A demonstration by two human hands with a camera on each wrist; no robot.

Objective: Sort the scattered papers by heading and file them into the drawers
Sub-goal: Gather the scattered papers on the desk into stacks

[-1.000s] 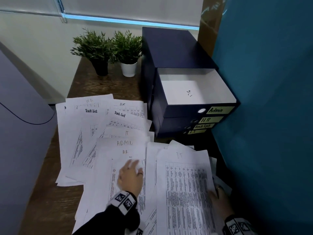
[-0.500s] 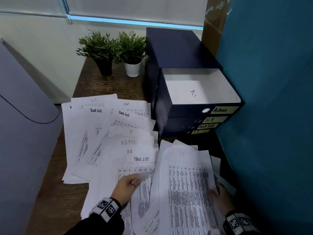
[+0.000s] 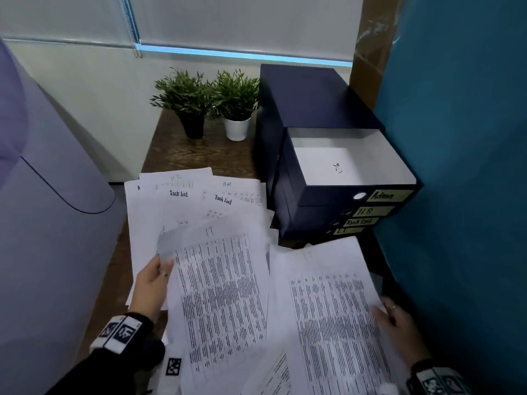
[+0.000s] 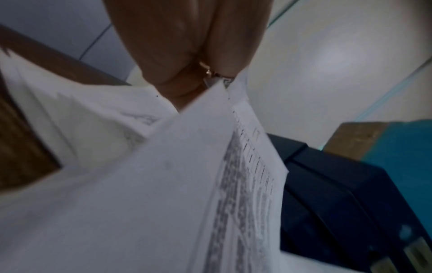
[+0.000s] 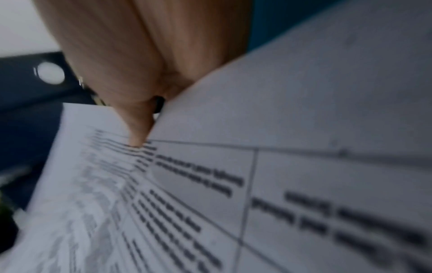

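Observation:
My left hand (image 3: 154, 276) pinches the left edge of a printed sheet headed IT (image 3: 222, 295), lifted off the pile; the left wrist view shows the fingers (image 4: 168, 61) closed on that sheet (image 4: 163, 184). My right hand (image 3: 395, 317) grips the right edge of a second printed sheet (image 3: 328, 309), also seen in the right wrist view (image 5: 233, 184) under the thumb (image 5: 138, 129). Further papers headed HR and Task List (image 3: 182, 195) lie spread on the wooden desk (image 3: 199, 152). The dark blue drawer unit (image 3: 313, 104) stands at the right, its top drawer labelled Admin (image 3: 350, 163) pulled out with one sheet inside.
Two small potted plants (image 3: 211, 101) stand at the back of the desk. A teal partition (image 3: 462, 166) closes off the right side and a pale grey panel (image 3: 42, 223) the left. Lower drawers labelled HR, Task List and IT (image 3: 368, 218) are closed.
My left hand went from resting flat on the pile to pinching a sheet and lifting the IT page up. My right hand raised its sheet slightly.

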